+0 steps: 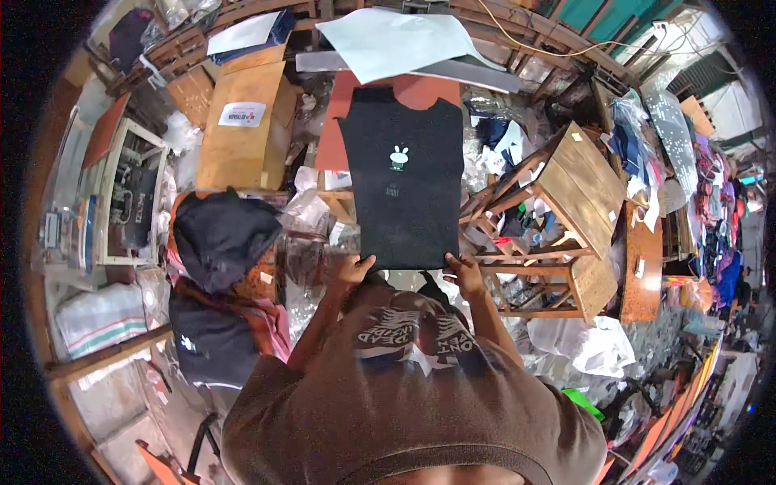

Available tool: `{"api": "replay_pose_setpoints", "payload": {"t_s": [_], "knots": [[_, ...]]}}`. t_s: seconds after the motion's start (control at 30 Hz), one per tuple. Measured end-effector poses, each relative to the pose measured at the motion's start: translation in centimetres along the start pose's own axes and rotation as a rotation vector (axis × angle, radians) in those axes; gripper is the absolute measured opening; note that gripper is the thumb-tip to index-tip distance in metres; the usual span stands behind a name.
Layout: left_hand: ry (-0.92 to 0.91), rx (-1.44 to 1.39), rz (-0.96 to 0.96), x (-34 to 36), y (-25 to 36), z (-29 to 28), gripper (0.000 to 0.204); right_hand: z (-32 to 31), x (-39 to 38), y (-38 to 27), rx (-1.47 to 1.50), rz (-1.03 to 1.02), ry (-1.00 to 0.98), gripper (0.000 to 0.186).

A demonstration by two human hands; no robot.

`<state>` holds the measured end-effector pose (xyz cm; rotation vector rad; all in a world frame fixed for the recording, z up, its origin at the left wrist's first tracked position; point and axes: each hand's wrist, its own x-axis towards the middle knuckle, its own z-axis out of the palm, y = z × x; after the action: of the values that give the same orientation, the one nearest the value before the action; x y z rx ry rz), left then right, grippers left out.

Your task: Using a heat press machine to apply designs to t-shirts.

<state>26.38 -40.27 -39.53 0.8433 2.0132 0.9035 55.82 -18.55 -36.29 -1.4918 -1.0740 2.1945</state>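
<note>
— Two near corners held. Of what?
— Black shirt [411, 202]. Left hand [354, 268] grips near left corner; right hand [466, 275] holds near right.
— Shirt's position?
— Centre, spread flat, far part over red board [331, 133], rabbit print up.
— Around it?
— Pale sheet [404, 40] beyond, brown box [230, 158] far left, black cloth [222, 238] near left.

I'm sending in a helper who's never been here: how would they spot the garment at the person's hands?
Find the reddish board in front of the person, below the pale sheet. Overlapping it is the black garment, its near corners at the left hand and right hand. Unlike the crumpled dark bundle to the left, it's spread flat with a small white rabbit-like print.
</note>
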Motion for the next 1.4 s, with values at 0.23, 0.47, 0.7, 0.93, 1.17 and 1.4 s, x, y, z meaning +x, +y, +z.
{"api": "replay_pose_setpoints", "payload": {"t_s": [0.23, 0.47, 0.7, 0.93, 1.17, 1.4], "knots": [[-0.010, -0.102, -0.092, -13.0, 3.4, 4.2, 0.048, -4.4, -9.4, 1.5, -0.034, 0.014, -0.060, 0.007], [-0.035, -0.316, -0.047, -22.7, 14.7, -3.3, 0.050, -2.1, -18.5, -10.1, 0.127, -0.249, -0.395, 0.024], [0.439, -0.571, 0.271, -31.4, 23.5, -12.2, 0.045, 9.0, -22.7, -21.9, -0.039, -0.637, -0.634, 0.023], [0.865, -0.884, 0.399, -41.4, 24.8, -19.7, 0.035, 27.4, -28.4, -26.0, -0.167, -0.609, -1.198, 0.030], [1.304, -0.921, 0.414, -51.0, 21.3, -29.3, 0.027, 48.2, -33.4, -23.2, -0.293, -0.441, -1.575, 0.019], [1.545, -0.883, 0.368, -56.8, 13.9, -41.0, 0.033, 69.7, -35.8, -16.1, -0.378, -0.343, -1.729, 0.016]]}}
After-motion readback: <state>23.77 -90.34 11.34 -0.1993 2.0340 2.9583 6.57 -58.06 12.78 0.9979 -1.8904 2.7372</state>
